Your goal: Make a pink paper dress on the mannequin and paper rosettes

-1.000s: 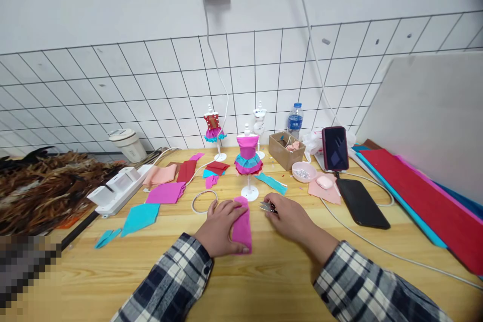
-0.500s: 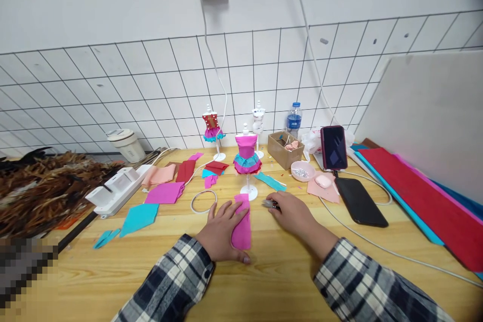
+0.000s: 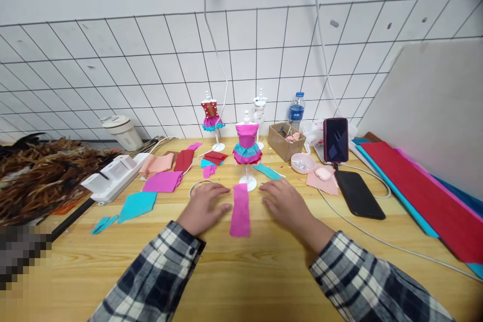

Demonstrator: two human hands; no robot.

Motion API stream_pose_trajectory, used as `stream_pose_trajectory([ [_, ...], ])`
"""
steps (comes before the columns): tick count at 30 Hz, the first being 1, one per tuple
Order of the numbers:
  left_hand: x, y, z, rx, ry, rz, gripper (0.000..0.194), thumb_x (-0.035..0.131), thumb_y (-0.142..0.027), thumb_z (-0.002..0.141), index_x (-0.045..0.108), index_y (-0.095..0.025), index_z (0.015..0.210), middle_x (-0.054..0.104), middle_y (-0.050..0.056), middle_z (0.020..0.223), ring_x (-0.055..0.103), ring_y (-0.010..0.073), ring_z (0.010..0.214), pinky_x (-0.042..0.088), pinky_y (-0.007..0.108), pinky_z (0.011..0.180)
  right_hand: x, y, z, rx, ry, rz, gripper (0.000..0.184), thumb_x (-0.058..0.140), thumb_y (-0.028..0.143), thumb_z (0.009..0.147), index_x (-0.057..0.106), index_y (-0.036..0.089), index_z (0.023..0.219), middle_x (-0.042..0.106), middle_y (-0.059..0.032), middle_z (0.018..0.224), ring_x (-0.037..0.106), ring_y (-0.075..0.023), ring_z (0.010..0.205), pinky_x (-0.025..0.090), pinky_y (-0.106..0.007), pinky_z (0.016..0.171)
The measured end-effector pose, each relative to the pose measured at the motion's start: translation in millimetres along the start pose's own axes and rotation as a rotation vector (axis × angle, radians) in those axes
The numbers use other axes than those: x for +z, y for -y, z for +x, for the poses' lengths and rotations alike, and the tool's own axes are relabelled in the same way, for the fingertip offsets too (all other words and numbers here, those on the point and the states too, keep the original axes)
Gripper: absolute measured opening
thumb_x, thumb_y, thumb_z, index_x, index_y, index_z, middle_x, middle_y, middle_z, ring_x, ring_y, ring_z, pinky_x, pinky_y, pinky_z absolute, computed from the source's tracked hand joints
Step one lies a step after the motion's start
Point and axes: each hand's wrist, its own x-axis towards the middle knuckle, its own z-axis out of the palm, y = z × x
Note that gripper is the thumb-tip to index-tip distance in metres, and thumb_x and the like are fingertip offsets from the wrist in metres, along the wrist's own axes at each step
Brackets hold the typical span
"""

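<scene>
A magenta crepe paper strip [image 3: 240,211] lies flat on the table between my hands, its far end by the round base of a small white dress form [image 3: 248,182]. That form wears a magenta bodice [image 3: 247,136] and a ruffled skirt [image 3: 247,153] in turquoise and magenta. To the strip's left is my left hand [image 3: 206,207], open and holding nothing, thumb apart from the fingers. My right hand [image 3: 285,206] rests open on the strip's right, fingers loosely bent. The small grey-tipped tool seen earlier at that hand is hidden now.
Two more dress forms, one dressed in red [image 3: 210,110] and one white [image 3: 259,110], stand behind. A cardboard box [image 3: 285,148], pink bowl [image 3: 302,163], water bottle [image 3: 297,110] and black phone [image 3: 358,193] are on the right. Paper pieces [image 3: 138,206] and a power strip [image 3: 113,181] lie left.
My left hand has lifted off the magenta strip and moved left, baring it. The tool has gone from sight at my right hand, whose fingers have loosened. The view has tipped slightly downward.
</scene>
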Motion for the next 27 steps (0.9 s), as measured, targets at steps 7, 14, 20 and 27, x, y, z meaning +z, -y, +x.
stream_pose_trajectory([
  [7, -19.8, 62.5, -11.0, -0.148, 0.058, 0.091, 0.025, 0.056, -0.035, 0.079, 0.069, -0.019, 0.093, 0.068, 0.008, 0.096, 0.06, 0.0254, 0.092, 0.045, 0.04, 0.086, 9.7, 42.9, -6.6, -0.374, 0.308, 0.064, 0.021, 0.056, 0.029, 0.088, 0.065, 0.024, 0.107, 0.069, -0.0041, 0.102, 0.059, -0.0212, 0.097, 0.041, -0.035, 0.082],
  [14, -7.0, 33.7, -8.0, -0.179, 0.061, -0.126, 0.024, 0.044, -0.038, 0.091, 0.059, -0.02, 0.093, 0.07, 0.007, 0.095, 0.062, 0.0221, 0.088, 0.048, 0.035, 0.081, 5.7, 35.2, -5.0, -0.348, 0.333, 0.103, 0.016, 0.057, 0.025, 0.086, 0.068, 0.023, 0.099, 0.071, -0.0051, 0.1, 0.061, -0.02, 0.094, 0.041, -0.034, 0.081],
  [20, 2.6, -3.2, -15.1, -0.132, -0.02, -0.608, 0.018, 0.042, -0.038, 0.095, 0.046, -0.021, 0.099, 0.073, 0.007, 0.102, 0.067, 0.0185, 0.096, 0.048, 0.034, 0.089, -2.8, 37.5, -4.2, -0.275, 0.046, 0.203, 0.013, 0.052, 0.022, 0.091, 0.064, 0.021, 0.097, 0.069, -0.0051, 0.097, 0.059, -0.0198, 0.089, 0.043, -0.034, 0.08],
  [27, 13.0, -52.3, -28.1, -0.081, -0.031, -0.676, 0.016, 0.048, -0.037, 0.094, 0.045, -0.022, 0.098, 0.075, 0.006, 0.091, 0.071, 0.0171, 0.081, 0.054, 0.03, 0.075, -4.3, 60.0, -12.3, -0.014, -0.169, 0.42, 0.02, 0.062, 0.029, 0.086, 0.054, 0.02, 0.103, 0.065, -0.0041, 0.089, 0.059, -0.0173, 0.077, 0.046, -0.03, 0.068],
])
